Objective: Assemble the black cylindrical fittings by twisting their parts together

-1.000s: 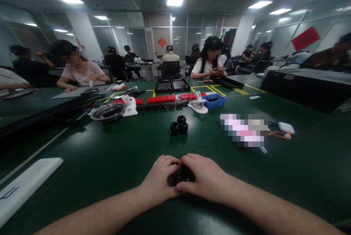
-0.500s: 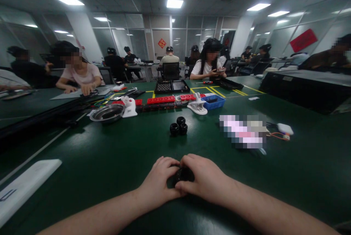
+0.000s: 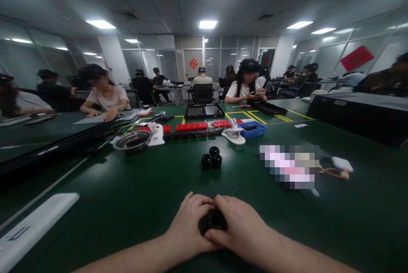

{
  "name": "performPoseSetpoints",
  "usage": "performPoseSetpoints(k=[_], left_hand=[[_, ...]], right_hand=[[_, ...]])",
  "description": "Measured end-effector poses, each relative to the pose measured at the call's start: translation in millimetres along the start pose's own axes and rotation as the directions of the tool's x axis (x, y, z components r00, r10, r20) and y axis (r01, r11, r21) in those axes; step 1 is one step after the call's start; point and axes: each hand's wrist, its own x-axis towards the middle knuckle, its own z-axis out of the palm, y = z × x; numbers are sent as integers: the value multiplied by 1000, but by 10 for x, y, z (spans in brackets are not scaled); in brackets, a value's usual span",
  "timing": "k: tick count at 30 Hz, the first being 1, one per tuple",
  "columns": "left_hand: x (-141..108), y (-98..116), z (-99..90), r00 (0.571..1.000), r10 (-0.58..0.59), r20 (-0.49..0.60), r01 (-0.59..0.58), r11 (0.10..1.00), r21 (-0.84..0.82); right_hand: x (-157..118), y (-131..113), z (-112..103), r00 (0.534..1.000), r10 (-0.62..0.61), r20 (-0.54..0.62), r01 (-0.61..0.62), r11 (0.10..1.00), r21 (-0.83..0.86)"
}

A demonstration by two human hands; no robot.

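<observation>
1. Through the head camera I look across a dark green tabletop [image 3: 143, 188], with yellow tape lines [image 3: 183, 120] toward its far side.
2. Along the middle I have a metal bowl [image 3: 127, 149], a row of red strips [image 3: 191, 126], a white clip [image 3: 235, 137] and a blue bin [image 3: 257, 133]; a white bar [image 3: 40, 226] lies at lower left.
3. Past the table I see a room with lit ceiling panels [image 3: 208, 24], glass partitions and seated people, one in a pink top [image 3: 110, 97], another in a white top [image 3: 244, 90].
4. My left hand [image 3: 189, 224] and right hand [image 3: 242, 226] meet near the bottom centre, fingers curled around a black piece [image 3: 216, 219], which sits between them and is gripped from both sides.
5. Straight ahead of the hands, well apart from them, three black rounded pieces [image 3: 208, 161] stand clustered close together.
6. The fingers cover much of the held piece, so I can't make out its full shape, nor whether it touches the table.
7. Pixelation hides the items at right [image 3: 288, 169], beside a white block [image 3: 342, 164]; the frame cuts off both forearms and the white bar's near end.
</observation>
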Motion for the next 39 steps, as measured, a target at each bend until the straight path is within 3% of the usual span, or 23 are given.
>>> performPoseSetpoints(k=[9,13,16,21,25,28,31,35,39], left_hand=[[8,-63,19,1000,17,16,-17,999,-29],[2,-88,21,999,42,34,-41,999,-28],[6,-80,25,998,52,36,-51,998,-28],[15,-58,28,1000,12,20,-12,999,-34],[1,-65,18,999,34,20,-33,998,-48],[-5,-60,11,999,46,22,-44,997,-56],[2,-49,10,999,38,25,-37,998,-44],[16,-77,28,999,36,20,-35,999,-29],[16,-123,47,998,62,16,-62,998,-15]], right_hand=[[-59,-1,-195,975,-205,89,193,973,125],[-30,-16,-115,995,-98,1,98,994,47],[-7,-18,-55,998,-63,13,64,997,-37],[-43,-33,-173,961,-255,104,252,967,45],[-53,-51,-146,995,-101,6,101,994,41],[-27,-55,-43,999,-45,-4,45,998,-42],[-22,-60,-38,995,-100,23,102,990,-97],[-65,-73,-158,955,-286,72,285,958,28],[-71,-58,-145,984,-173,-29,173,985,2]])
